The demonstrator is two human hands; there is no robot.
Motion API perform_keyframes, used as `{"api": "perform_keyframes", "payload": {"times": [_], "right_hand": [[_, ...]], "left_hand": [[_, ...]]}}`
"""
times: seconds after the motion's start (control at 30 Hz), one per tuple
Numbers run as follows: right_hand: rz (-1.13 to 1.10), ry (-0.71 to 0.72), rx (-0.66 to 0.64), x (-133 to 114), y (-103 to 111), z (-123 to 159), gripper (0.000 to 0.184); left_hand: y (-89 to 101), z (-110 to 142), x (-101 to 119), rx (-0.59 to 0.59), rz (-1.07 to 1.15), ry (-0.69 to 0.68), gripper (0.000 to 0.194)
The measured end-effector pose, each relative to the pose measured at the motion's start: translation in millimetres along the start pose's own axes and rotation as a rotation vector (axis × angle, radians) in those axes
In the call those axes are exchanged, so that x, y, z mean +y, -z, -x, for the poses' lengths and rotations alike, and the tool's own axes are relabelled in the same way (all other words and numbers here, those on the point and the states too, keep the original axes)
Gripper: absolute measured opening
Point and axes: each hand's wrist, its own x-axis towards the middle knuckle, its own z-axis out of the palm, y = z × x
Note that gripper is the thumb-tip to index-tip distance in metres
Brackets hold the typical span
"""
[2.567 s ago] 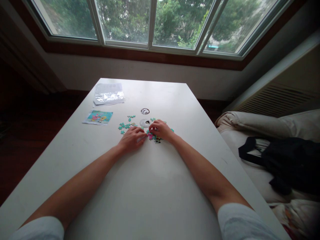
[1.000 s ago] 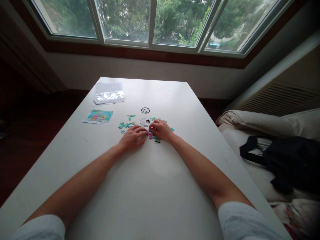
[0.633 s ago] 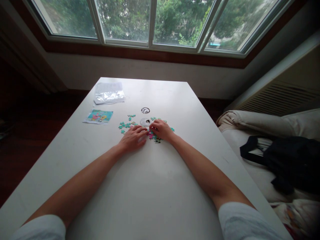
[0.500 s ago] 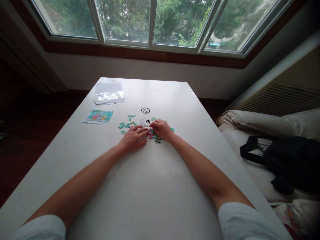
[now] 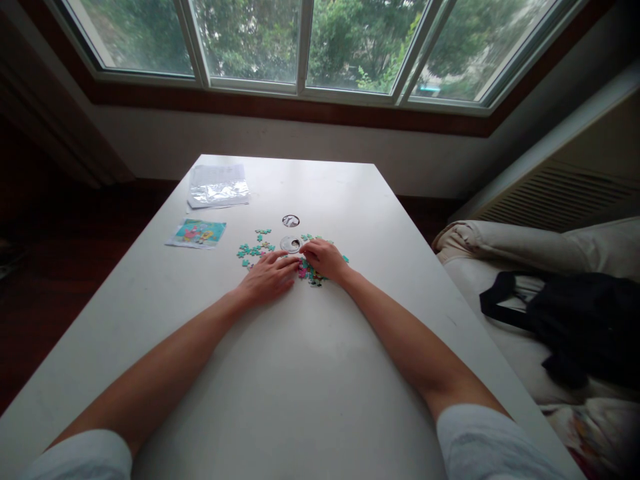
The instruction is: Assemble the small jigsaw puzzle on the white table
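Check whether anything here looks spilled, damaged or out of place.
Nothing stands out as spilled or damaged. Puzzle pieces lie loose near the left hand and right hand on the white table. The untidiest thing is the dark fabric, slumped on the pale seat at the right.

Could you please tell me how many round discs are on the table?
2: the farther disc lies toward the window; the nearer disc lies by the jigsaw pieces, near the right hand. Others may hide under it or the left hand.
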Motion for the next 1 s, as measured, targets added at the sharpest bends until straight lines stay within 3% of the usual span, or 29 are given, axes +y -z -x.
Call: {"api": "perform_keyframes", "payload": {"times": [0.27,0.57,1.0], "right_hand": [[-0.021,0.007,0.001,-0.3,1.4,-0.2,0.016],[-0.051,0.041,-0.044,-1.6,6.1,0.2,0.014],[-0.036,0.093,-0.111,1.0,8.4,-0.8,0.009]], "left_hand": [[-0.9,-0.1,-2.0,0.042,0.043,-0.026,0.039],[0.3,1.0,-1.2,0.047,0.086,0.042,0.024],[-1.1,0.6,-3.6,0.06,0.167,0.045,0.023]]}}
